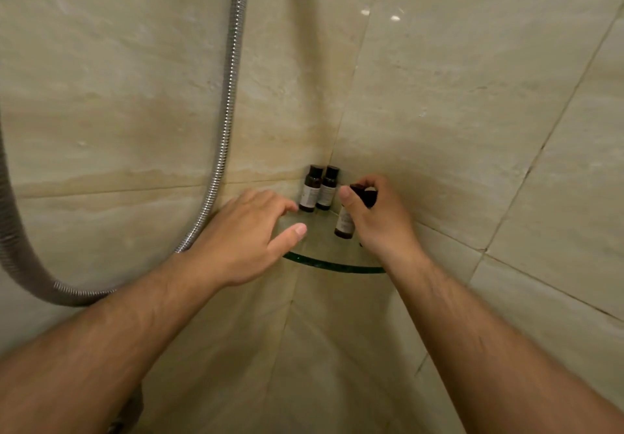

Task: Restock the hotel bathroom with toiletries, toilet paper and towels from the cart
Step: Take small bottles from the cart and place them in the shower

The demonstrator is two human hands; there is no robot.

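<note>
Both my forearms bare, reaching fwd from the lower corners & converging. L hand (246,231) palm down, fingers straight-ish & spread, thumb stuck out to the R, holding nothing. R hand (378,221) back toward me, fingers curled round a small bottle (345,226), thumb up by its top. Wrists approx straight; hands near each other, not touching.

A glass corner shelf (334,267) bears two dark bottles (310,189) upright; side by side, back corner.
</note>
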